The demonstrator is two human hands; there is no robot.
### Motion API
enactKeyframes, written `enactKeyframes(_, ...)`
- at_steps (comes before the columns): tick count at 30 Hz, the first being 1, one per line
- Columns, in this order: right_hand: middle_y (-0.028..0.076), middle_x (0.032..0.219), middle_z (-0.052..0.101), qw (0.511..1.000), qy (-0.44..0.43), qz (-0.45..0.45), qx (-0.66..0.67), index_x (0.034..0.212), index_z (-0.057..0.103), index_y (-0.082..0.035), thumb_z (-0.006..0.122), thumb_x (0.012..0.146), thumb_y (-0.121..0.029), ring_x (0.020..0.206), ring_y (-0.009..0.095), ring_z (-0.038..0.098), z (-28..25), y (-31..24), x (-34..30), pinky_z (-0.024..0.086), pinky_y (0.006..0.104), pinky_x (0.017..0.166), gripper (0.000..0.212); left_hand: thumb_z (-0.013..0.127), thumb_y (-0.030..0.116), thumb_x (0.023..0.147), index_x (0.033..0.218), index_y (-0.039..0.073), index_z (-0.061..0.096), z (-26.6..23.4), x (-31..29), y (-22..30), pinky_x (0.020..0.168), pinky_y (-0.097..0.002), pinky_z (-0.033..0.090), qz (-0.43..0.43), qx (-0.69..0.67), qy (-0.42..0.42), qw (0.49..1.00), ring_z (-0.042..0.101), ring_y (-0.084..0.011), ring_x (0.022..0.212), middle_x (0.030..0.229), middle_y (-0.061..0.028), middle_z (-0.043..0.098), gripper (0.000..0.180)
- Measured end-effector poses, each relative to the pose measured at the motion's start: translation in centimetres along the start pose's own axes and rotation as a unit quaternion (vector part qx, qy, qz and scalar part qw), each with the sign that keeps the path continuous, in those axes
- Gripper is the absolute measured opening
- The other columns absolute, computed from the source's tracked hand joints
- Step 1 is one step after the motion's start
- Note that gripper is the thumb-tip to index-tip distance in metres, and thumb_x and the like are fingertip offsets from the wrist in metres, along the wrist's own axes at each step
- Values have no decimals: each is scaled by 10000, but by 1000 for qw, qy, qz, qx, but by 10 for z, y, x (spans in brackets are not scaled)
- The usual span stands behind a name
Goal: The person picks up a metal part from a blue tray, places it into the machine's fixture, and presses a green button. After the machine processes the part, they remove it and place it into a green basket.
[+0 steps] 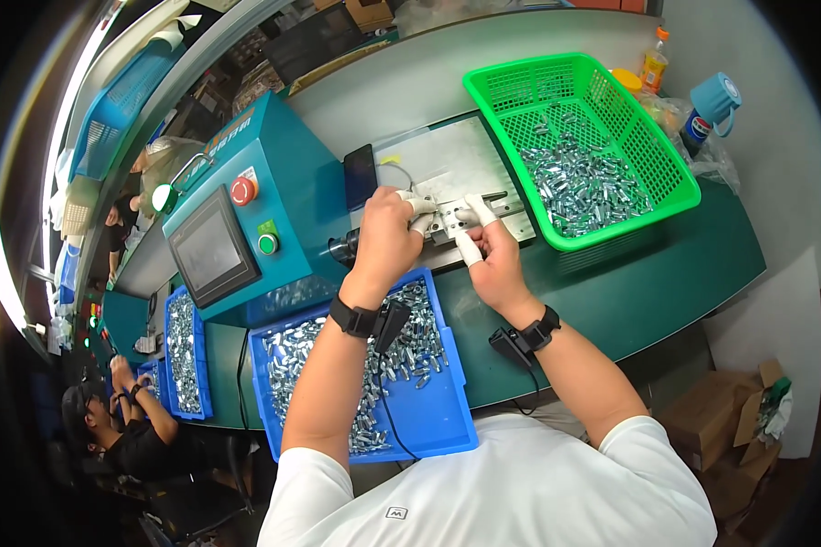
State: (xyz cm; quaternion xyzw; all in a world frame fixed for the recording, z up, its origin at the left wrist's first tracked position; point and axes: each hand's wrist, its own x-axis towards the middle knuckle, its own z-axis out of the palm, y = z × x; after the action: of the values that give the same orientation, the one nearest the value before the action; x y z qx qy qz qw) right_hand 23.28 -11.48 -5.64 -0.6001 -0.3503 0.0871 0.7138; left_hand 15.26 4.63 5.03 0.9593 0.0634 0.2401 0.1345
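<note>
Left hand point(390, 235) and right hand point(496, 266): both have fingers curled in at the small silver-grey metal block fixture point(454, 217), thumb and fingertips in white covers. Can't tell if either is closed on a loose part; the fingers hide it. The fixture sits on the flat grey metal plate point(438, 162), just right of the teal boxy machine point(294, 196). Fixture reads rigid, probably heavy, best steadied by its side edges. Loose stock is the small shiny silver cylindrical metal pieces point(582, 182): likely light each, stiff, hard to break, maybe slick and prone to rolling. I'd pinch one across the barrel, clear of the ends. Looks: bright, bluish-silver, short, lying every which way. One heap is in the green perforated plastic basket point(637, 132), right of the fixture; more lie in the shallow blue plastic tray point(447, 427), nearer the body.
</note>
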Motion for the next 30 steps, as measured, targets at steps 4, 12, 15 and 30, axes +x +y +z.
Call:
enactKeyframes(4, -6, 986, 673, 997, -52, 48, 6, 1619, 433, -54, 629, 1041, -25, 773, 36, 573, -1, -10, 2, 478, 221, 689, 611, 774, -19, 815, 1051, 53, 813, -3, -6, -1, 906, -443, 545, 11, 13, 4, 1000, 651, -356, 1013, 1068, -110, 755, 250)
enactKeyframes(12, -46, 809, 604, 962, -193, 163, 102, 1684, 342, -98, 621, 1062, -92, 678, 34, 515, -6, -22, 5, 420, 227, 612, 683, 748, -21, 861, 1151, 54, 771, -44, -68, 40, 1006, -437, 532, 4, -42, 70, 997, 657, -357, 1148, 1192, -128, 734, 301)
enactKeyframes(15, -52, 762, 574, 950, -231, 177, 110, 1707, 295, -113, 633, 1057, -96, 664, 39, 504, -5, -24, 7, 419, 233, 600, 733, 754, -13, 865, 1158, 48, 763, -51, -114, 50, 1011, -430, 535, -41, -77, 43, 995, 669, -351, 1151, 1190, -137, 734, 299)
enactKeyframes(30, -65, 732, 515, 930, -284, 205, 111, 1735, 207, -161, 673, 1029, -80, 646, 51, 472, -8, -30, 10, 404, 238, 593, 849, 768, 26, 876, 1104, 34, 778, -42, -144, 35, 977, -431, 544, -112, -111, -23, 987, 693, -347, 1094, 1158, -136, 754, 229)
